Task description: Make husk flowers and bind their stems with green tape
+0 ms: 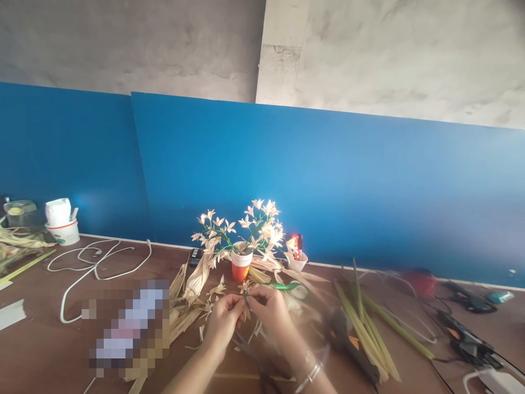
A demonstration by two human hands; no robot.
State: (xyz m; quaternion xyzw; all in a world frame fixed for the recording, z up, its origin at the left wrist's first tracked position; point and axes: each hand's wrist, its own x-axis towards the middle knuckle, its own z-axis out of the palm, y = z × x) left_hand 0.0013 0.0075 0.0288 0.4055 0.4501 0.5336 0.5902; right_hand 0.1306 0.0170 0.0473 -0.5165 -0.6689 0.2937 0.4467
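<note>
My left hand (223,320) and my right hand (271,311) meet above the middle of the table, fingertips pinched together. Between them is a small pale husk flower (245,285) with a bit of green at its base. Just behind stands a stack of paper cups (241,264), the outer one red, holding green stems with many cream flowers (268,230). Loose husk petals (217,287) lie around my hands. A roll of green tape (287,285) appears to rest beyond my right hand. A bracelet circles my right wrist.
Dried husks (199,279) spread left of the cups. At right lie a black glue gun (348,345), long green-yellow leaves (369,328) and another black tool (467,339) with cords. A white cable (96,268) curls at left, near a white tub (63,232). A blue partition (328,191) borders the table.
</note>
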